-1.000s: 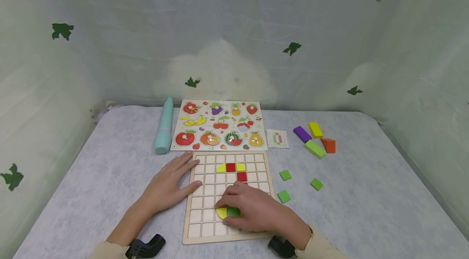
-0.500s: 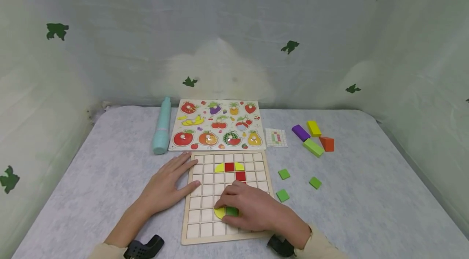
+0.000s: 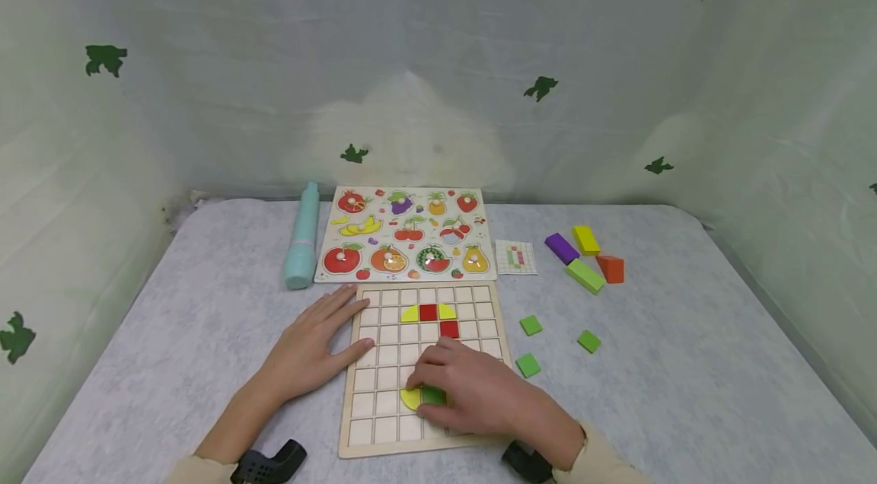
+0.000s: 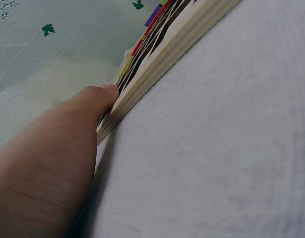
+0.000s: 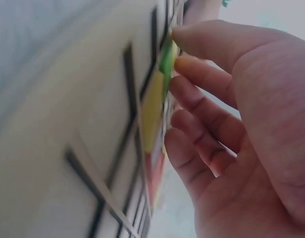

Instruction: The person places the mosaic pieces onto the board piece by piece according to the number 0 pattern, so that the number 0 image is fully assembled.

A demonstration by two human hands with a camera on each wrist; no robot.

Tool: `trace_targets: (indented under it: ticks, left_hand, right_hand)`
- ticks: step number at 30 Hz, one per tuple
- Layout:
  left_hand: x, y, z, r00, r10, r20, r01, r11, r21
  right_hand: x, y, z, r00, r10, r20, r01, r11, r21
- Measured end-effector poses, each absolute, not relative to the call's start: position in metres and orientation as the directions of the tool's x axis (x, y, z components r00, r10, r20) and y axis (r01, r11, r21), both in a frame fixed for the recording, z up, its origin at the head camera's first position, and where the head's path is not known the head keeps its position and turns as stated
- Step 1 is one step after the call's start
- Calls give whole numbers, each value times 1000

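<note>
A wooden grid board (image 3: 363,423) lies flat in front of me. In the head view my left hand (image 3: 311,351) rests along its left edge, fingers straight; the left wrist view shows the thumb on the rim. My right hand (image 3: 473,386) is low over the board, thumb and index finger at opposite sides of a yellow quarter-round tile (image 3: 409,399). Beside that tile sits a green tile (image 3: 433,395), partly under the hand. Farther up the grid are a red square tile (image 3: 428,313) and two more yellow rounded tiles. The right hand hides the lower right cells.
Loose green tiles (image 3: 528,365) lie right of the board. Behind them are several coloured blocks (image 3: 585,276). A fruit puzzle board (image 3: 373,249) adjoins the grid's far edge, with a small pattern card (image 3: 516,257) at its right and a turquoise bottle-shaped object (image 3: 302,240) at its left.
The right index fingertip has shifted slightly right along the yellow tile. The left hand stays on the board's edge. The whole head view has drifted a little.
</note>
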State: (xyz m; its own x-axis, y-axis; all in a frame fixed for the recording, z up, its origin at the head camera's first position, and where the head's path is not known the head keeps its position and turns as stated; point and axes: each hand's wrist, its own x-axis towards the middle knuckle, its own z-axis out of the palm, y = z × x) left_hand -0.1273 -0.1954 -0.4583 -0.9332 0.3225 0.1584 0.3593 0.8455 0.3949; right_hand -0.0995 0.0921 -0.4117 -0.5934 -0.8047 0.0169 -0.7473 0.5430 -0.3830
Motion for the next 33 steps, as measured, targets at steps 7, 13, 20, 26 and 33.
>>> trace_targets:
  ticks: [7,13,20,26,33]
  left_hand:
    - [-127,-195,-459,-936,315,155,351,849,394]
    - [-127,-196,-459,-934,318,162,357,845,398]
    - [-127,-196,-460,-935,314,163,354,845,400]
    - [-127,-196,-460,-934,317,162,356,846,396]
    - [-127,-196,-459,-933,322,161,360,844,398]
  right_hand:
    - [-107,109,-401,-658,-753,-25,-667,597,-446]
    - [-118,129,-392,-696,-717,-34,-618,623,-479]
    - [-133,158,-384,-763,-643,-65,-526,677,-514]
    - [-145,182,-384,-802,-591,-84,-462,703,-541]
    - [-162,216,-400,-808,-583,-89,-419,674,-608]
